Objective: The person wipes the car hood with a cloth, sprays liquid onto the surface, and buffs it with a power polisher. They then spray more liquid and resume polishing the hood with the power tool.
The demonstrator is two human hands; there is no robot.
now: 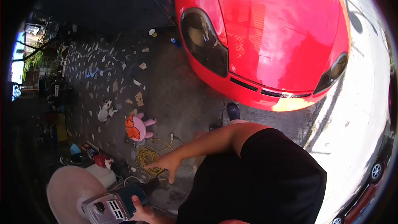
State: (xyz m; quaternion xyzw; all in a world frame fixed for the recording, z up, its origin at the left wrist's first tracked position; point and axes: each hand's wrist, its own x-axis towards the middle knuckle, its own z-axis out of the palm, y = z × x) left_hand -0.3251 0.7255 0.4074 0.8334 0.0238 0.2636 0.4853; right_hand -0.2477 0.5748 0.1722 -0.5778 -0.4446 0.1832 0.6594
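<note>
My left hand (143, 212) grips a power polisher (120, 203) at the bottom left, thumb over its teal housing. The tool has a silver gear head and a large, pale pink round pad (68, 195) facing left. My right hand (168, 165) reaches across with fingers stretched out and apart, holding nothing. It is above the polisher's dark rear end (150, 186) and overlaps a coil of yellow cord (146, 157) on the floor.
A glossy red car (282, 37) stands ahead, its front towards me. A pink and orange stool-like object (134, 127) and a white dog (105, 111) are on the floor among scattered scraps. Behind the pad sits a white container (104, 175). Another car (369, 195) is far right.
</note>
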